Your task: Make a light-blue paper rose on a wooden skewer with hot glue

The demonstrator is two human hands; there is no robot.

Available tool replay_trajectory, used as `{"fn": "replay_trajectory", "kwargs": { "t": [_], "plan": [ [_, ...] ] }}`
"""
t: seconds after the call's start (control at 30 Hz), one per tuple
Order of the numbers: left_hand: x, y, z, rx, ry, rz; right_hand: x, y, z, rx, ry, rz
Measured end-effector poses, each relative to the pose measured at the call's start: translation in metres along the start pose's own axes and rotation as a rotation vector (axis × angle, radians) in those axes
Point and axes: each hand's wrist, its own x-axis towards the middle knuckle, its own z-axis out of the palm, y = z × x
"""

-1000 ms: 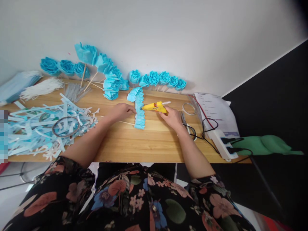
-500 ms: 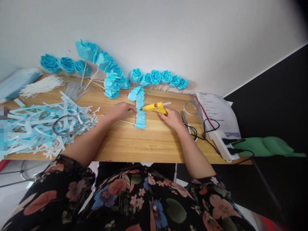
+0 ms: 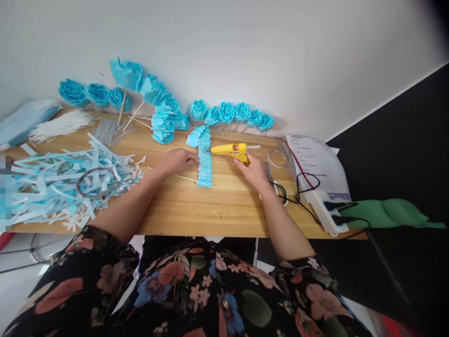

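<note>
Grip of the right hand (image 3: 254, 169) clamped on the yellow glue gun (image 3: 228, 149) — just nudged toward one o'clock, tip off the blue ruffled strip (image 3: 205, 164), uncovering that stretch. Left hand (image 3: 178, 161) at the strip's nine o'clock — pinching or pressing, can't tell.

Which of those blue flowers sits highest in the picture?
The large flower above the right end of the leftmost row of three. Its head tops all the others, with a wooden stick showing below.
</note>
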Motion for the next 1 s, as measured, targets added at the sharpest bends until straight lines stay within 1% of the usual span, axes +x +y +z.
{"fn": "replay_trajectory", "kwargs": {
  "t": [0.07,0.2,0.27,0.67,0.9,1.0],
  "plan": [
    [0.0003,-0.0012,0.0012,-0.004,0.012,0.005,-0.0003,0.0001,-0.0005,0.001,0.004,0.010],
    [0.0016,-0.0041,0.0037,0.005,0.009,0.003,0.0006,0.0031,0.0020,-0.100,-0.116,-0.071],
    [0.0022,-0.0051,0.0047,0.010,0.009,-0.003,0.0012,0.0049,0.0038,-0.128,-0.144,-0.098],
    [0.0011,-0.0030,0.0032,0.028,0.012,-0.001,0.0020,0.0072,0.0050,-0.099,-0.139,-0.092],
    [0.0005,-0.0018,0.0027,0.035,0.013,0.002,-0.0006,0.0012,0.0006,0.008,-0.008,-0.011],
    [0.0006,-0.0017,0.0024,0.041,0.006,-0.006,0.0002,0.0027,0.0017,-0.061,-0.064,-0.048]
  ]
}}
